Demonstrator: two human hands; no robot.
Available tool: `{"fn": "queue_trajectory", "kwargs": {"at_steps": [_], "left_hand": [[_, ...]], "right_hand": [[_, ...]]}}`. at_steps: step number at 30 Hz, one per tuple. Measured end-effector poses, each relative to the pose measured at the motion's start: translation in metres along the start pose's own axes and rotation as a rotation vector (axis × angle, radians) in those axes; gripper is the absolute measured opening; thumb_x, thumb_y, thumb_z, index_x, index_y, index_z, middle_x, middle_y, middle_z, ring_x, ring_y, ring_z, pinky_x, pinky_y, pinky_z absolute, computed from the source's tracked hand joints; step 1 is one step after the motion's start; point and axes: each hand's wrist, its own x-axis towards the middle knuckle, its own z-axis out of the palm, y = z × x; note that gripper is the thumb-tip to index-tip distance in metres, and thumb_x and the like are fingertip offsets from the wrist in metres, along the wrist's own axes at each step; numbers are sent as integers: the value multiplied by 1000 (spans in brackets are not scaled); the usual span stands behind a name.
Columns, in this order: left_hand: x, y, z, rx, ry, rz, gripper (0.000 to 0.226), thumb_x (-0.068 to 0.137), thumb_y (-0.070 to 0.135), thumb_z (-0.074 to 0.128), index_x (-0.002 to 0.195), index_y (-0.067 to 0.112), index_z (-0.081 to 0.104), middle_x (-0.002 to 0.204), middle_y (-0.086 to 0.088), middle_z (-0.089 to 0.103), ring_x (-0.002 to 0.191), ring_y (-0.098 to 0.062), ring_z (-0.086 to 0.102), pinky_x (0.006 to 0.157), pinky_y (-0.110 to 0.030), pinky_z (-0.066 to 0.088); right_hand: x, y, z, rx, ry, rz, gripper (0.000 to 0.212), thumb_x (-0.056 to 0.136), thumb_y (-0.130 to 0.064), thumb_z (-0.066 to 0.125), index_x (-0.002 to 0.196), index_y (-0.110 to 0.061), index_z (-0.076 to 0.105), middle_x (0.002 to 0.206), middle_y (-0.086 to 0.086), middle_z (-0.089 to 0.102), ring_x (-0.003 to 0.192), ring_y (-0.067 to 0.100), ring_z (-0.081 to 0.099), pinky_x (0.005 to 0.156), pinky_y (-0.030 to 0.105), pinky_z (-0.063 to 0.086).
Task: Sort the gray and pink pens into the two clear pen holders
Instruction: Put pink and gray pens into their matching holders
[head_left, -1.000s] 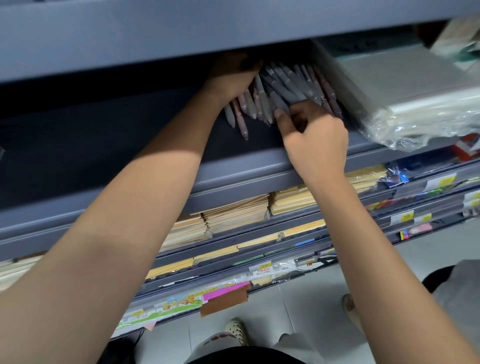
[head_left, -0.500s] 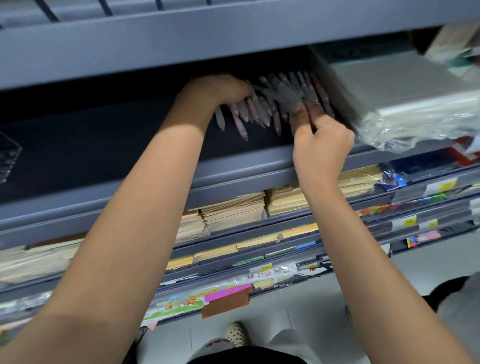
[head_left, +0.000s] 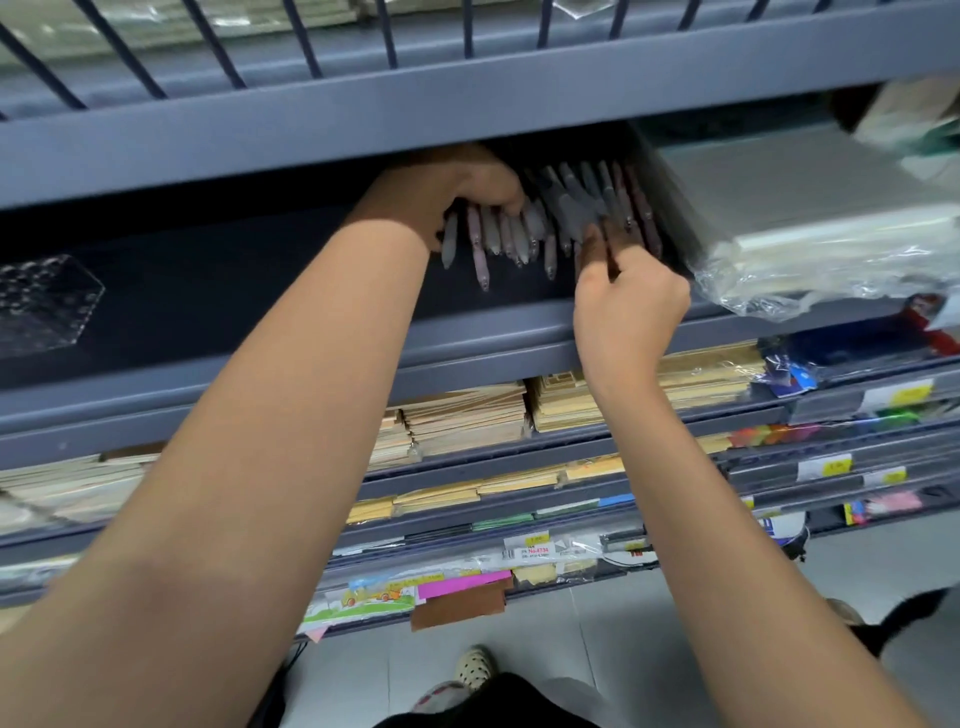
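1. Gray and pink pens: one mixed lot, lying on the dark shelf, set back under the board above. Tips fan toward the front edge. Gray and pink lie side by side, unsorted.
2. Left hand: fingers curled over the left part of the lot, gripping a bunch of pens whose tips stick out below the palm.
3. Right hand: narrow, with thumb and fingertips pinching at a pen on the right side of the lot. The pen's colour cannot be told in the shadow.
4. Clear pen holder: one seen, at the far left of the same shelf and well apart from the pens. No pen shows in it. The second holder is not in view.
5. Progress, as judged: gathering stage only. No pen is placed, and all the sorting by colour is left to do.
6. Surroundings: plastic-wrapped packs just beside the pens on the right, and stacked tan envelopes on the shelf below.
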Motion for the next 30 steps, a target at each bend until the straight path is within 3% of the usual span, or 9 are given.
{"fn": "queue_trajectory", "kwargs": {"at_steps": [2, 4, 8, 10, 14, 17, 21, 26, 30], "left_hand": [[4, -3, 3, -8, -13, -3, 38, 100, 36, 49, 72, 19, 67, 69, -8, 68, 71, -23, 55, 69, -32, 49], [2, 0, 4, 24, -8, 16, 39, 100, 40, 50, 71, 19, 68, 47, 4, 66, 69, -18, 58, 66, -34, 52], [-3, 10, 5, 104, 8, 34, 39, 102, 36, 49, 73, 18, 67, 38, 7, 60, 51, -16, 63, 30, -17, 42], [-4, 15, 7, 114, -23, 33, 39, 103, 33, 49, 71, 16, 65, 37, 6, 59, 38, -14, 61, 25, -17, 36], [-4, 25, 8, 144, -60, 4, 43, 100, 29, 54, 63, 13, 67, 36, 0, 58, 56, -24, 58, 26, -24, 41], [1, 31, 7, 198, -129, -24, 59, 97, 20, 50, 42, 12, 68, 38, -5, 59, 39, -24, 60, 28, -30, 46], [6, 31, 5, 217, -116, -19, 36, 100, 24, 49, 71, 8, 61, 37, -6, 58, 24, -16, 52, 25, -31, 44], [14, 25, 6, 211, -116, 4, 42, 98, 23, 51, 62, 7, 67, 38, -7, 59, 25, -17, 54, 28, -28, 44], [23, 25, 11, 231, -85, 3, 29, 96, 19, 50, 73, 6, 61, 38, -7, 59, 40, -25, 59, 28, -28, 44]], "right_hand": [[0, -1, 0, -14, 0, 6, 30, 91, -22, 57, 73, -1, 65, 61, 12, 57, 60, 29, 44, 59, 31, 32], [-1, -3, 0, -26, 16, 14, 28, 90, -21, 57, 72, -1, 65, 59, 4, 46, 59, 26, 39, 59, 30, 28], [0, -2, 2, -29, 8, 11, 27, 90, -23, 57, 76, -2, 67, 61, 4, 49, 61, 25, 39, 60, 29, 30], [1, -1, 2, -20, 3, 19, 26, 89, -23, 57, 77, -2, 67, 63, 4, 50, 62, 27, 41, 62, 30, 32], [2, -2, 2, -25, -1, 44, 22, 86, -24, 59, 78, -4, 64, 70, 7, 59, 66, 24, 42, 63, 30, 32], [3, 0, 2, -4, 2, 44, 21, 86, -25, 59, 83, -5, 64, 80, 12, 66, 70, 24, 48, 66, 30, 34], [4, 1, 1, 35, 22, 18, 21, 88, -23, 57, 95, -6, 67, 88, 10, 69, 81, 28, 59, 69, 29, 36], [4, 0, 0, 13, 17, 14, 23, 87, -23, 57, 100, -8, 67, 93, 10, 68, 87, 30, 61, 70, 27, 33], [4, -3, 1, -52, 14, 21, 17, 84, -18, 58, 90, -3, 63, 93, 16, 66, 86, 37, 60, 69, 31, 31]]}}
